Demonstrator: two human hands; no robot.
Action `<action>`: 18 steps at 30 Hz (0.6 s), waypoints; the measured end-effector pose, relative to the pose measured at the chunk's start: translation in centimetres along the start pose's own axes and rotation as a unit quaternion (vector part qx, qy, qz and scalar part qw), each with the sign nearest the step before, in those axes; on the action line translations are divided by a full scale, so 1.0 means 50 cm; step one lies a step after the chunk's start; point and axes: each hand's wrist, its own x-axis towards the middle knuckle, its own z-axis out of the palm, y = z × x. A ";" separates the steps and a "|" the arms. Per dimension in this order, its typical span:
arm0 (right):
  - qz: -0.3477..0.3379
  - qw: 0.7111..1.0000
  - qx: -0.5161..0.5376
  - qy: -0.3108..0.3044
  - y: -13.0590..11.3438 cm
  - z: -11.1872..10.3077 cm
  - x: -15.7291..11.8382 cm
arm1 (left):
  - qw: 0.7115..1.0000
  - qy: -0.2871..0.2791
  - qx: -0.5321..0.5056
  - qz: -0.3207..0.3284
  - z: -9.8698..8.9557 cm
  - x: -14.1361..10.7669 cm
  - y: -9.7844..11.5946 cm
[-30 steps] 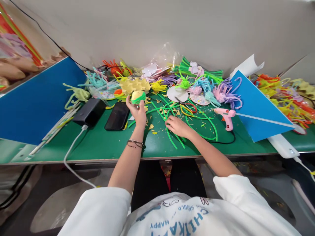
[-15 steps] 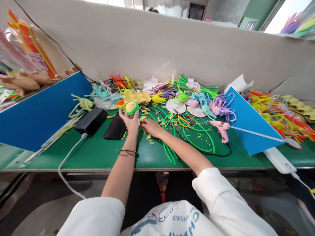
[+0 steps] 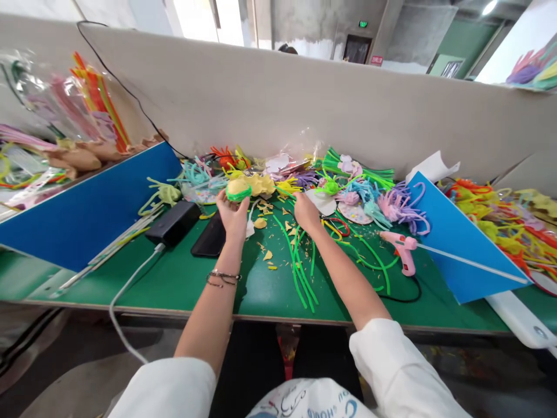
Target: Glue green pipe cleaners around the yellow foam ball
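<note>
My left hand (image 3: pixel 235 219) is closed around a pale yellow cup-shaped piece (image 3: pixel 237 186) with bright green pipe cleaner wound about its lower edge. To the right, my right hand (image 3: pixel 307 212) pinches a green pipe cleaner (image 3: pixel 285 192); its fingertips are partly hidden. Several long green pipe cleaners (image 3: pixel 300 273) lie loose on the table below that hand. A small yellow cut piece (image 3: pixel 260 223) rests between the hands, among yellow scraps. Scissors with red and yellow handles (image 3: pixel 342 227) lie just right of my right wrist.
A pink glue gun (image 3: pixel 402 249) lies at the right, by a blue divider board (image 3: pixel 465 244). Another blue board (image 3: pixel 96 203) stands left. A black phone (image 3: pixel 208 238) and black power adapter (image 3: pixel 173 222) sit left of my hand. Pipe cleaner flowers (image 3: pixel 402 206) and egg-carton pieces (image 3: pixel 261 184) line the back.
My right hand has moved right, away from my left hand, and now pinches a green pipe cleaner. The small yellow piece it was touching now lies on the table. The view has tilted up.
</note>
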 end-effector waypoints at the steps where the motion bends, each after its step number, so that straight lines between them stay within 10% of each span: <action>1: 0.010 0.999 0.018 0.028 0.009 -0.017 0.009 | 1.000 -0.018 -0.008 -0.001 0.011 0.004 0.014; 18: -0.091 0.902 0.242 0.345 0.017 -0.259 -0.024 | 0.914 -0.252 -0.215 -0.234 0.231 -0.055 0.211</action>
